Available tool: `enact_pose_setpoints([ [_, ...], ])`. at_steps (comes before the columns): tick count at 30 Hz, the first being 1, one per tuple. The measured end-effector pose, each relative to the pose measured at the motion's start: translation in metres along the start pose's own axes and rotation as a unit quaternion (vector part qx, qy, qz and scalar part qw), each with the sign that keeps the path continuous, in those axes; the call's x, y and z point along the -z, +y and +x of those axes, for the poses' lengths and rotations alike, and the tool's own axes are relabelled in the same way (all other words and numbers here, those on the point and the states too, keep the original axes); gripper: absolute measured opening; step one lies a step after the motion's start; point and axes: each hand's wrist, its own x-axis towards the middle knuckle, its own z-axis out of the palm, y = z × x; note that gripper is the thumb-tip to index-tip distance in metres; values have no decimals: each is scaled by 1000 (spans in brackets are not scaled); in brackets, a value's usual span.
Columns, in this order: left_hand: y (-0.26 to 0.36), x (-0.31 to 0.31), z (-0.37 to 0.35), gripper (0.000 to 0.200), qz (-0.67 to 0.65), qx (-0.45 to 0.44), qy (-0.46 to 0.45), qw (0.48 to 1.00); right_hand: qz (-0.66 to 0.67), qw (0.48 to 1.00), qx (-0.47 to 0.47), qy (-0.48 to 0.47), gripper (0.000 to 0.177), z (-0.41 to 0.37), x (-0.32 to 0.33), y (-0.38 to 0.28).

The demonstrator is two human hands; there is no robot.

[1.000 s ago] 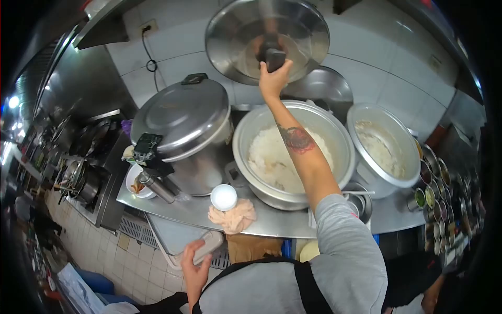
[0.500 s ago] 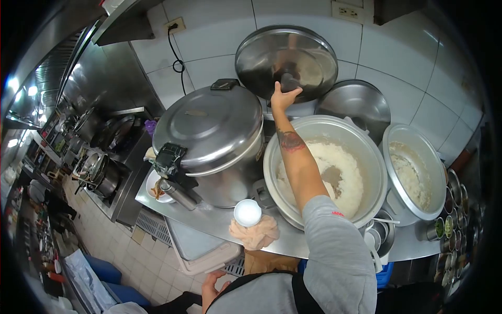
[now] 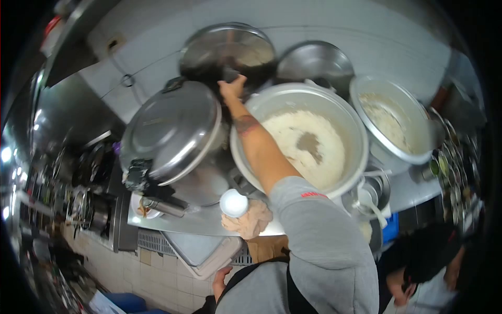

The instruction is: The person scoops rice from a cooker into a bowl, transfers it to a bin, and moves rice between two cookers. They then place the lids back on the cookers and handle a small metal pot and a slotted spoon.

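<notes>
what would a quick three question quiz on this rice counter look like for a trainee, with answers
1. True or false: the left hand is on the handle of a metal lid.

2. How many open pots show rice inside?
a) one
b) two
c) three

3. What lies bunched up beside the small white bowl?

Key:
1. False. The right hand is on it; the left is low, near the body.
2. b. The large pot and the smaller pot to its right.
3. A pinkish cloth.
</notes>
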Motion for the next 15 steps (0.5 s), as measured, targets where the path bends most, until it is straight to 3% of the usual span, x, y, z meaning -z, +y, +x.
enact_pose_setpoints([
  [3, 37, 7, 4, 29, 60, -22, -24, 998, -82, 994, -59, 44, 74, 2, -3, -8],
  [5, 32, 10, 14, 28, 73, -70, -78, 992, -63, 988, -139, 5, 59, -2, 2, -25],
  [7, 21, 11, 20, 28, 74, -109, -120, 984, -87, 978, -177, -63, 81, 1, 8, -42],
  [11, 16, 17, 32, 27, 84, -114, -148, 979, -76, 982, -152, -87, 87, 9, 17, -61],
  [13, 18, 20, 38, 30, 105, -88, -156, 978, -210, 964, -90, -132, 92, 11, 24, -63],
  [15, 27, 24, 46, 35, 121, -180, -154, 964, -224, 958, -44, -172, 90, 1, 49, -83],
])
